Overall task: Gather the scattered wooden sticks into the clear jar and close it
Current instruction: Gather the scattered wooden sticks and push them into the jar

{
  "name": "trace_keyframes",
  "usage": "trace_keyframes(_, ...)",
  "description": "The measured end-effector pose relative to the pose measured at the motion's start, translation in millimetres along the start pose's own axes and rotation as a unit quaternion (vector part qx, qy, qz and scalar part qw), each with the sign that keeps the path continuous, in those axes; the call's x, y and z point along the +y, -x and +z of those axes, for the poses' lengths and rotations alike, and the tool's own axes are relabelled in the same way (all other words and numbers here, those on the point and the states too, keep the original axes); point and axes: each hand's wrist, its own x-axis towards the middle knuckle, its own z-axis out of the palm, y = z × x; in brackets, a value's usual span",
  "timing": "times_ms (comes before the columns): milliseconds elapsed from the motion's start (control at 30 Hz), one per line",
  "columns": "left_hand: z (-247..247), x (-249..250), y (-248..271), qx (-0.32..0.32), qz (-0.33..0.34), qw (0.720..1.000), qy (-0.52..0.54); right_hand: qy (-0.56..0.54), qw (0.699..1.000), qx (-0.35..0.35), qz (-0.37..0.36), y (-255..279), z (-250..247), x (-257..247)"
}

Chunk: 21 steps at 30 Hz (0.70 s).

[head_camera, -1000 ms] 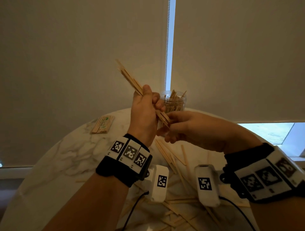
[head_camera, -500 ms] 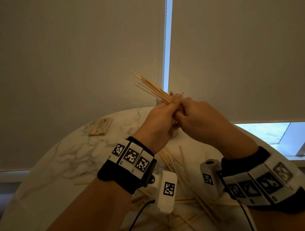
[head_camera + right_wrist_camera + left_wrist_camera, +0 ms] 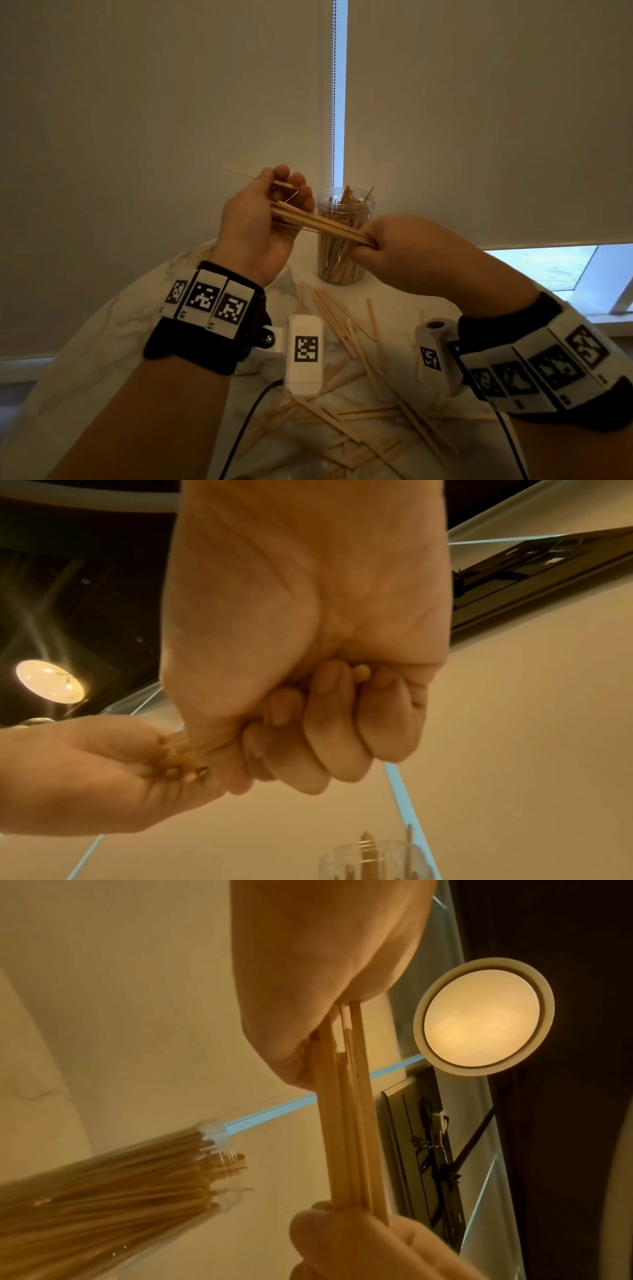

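A bundle of thin wooden sticks [image 3: 325, 226] lies almost level in the air between my hands. My left hand [image 3: 284, 192] cups its left end, thumb and fingers curled round it. My right hand [image 3: 373, 246] grips the right end in a fist. Just behind the bundle the clear jar [image 3: 342, 263] stands upright and uncapped on the marble table [image 3: 102, 342], packed with sticks. Many loose sticks [image 3: 342, 329] lie scattered in front of it. The left wrist view shows the bundle [image 3: 346, 1123] and the jar [image 3: 137, 1185]. The right wrist view shows my right fist [image 3: 308, 723] and my left palm [image 3: 85, 777].
A small packet of sticks [image 3: 202, 251] lies at the table's far left, mostly hidden behind my left hand. Roller blinds with a bead chain [image 3: 333, 102] hang close behind the table. Black cables [image 3: 246, 421] run from the wrist cameras across the near sticks.
My hands were together over the jar with the bundle pointing up and left. They have drawn apart, the bundle now lies nearly level between them, and the jar shows again.
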Motion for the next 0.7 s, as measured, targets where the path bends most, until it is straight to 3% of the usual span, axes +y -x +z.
trace_keyframes(100,-6,2,-4,0.023,0.033,0.999,-0.021,-0.011,1.000,0.018,0.019,2,-11,14)
trace_keyframes(167,-10,2,-5,0.022,0.031,0.995,-0.090,-0.049,0.998,0.043,0.026,5,-18,21)
trace_keyframes(333,6,-17,12,-0.125,-0.079,0.962,-0.231,-0.116,0.985,0.128,-0.003,3,-17,15)
trace_keyframes(433,18,-32,20,-0.155,-0.100,0.958,-0.221,-0.125,0.983,0.133,-0.017,2,-13,7)
trace_keyframes(600,19,-39,22,-0.186,-0.149,0.951,-0.197,-0.125,0.989,0.075,0.008,0,-10,15)
trace_keyframes(700,11,-26,16,-0.171,-0.178,0.965,-0.086,-0.095,0.993,0.032,0.059,3,-15,25)
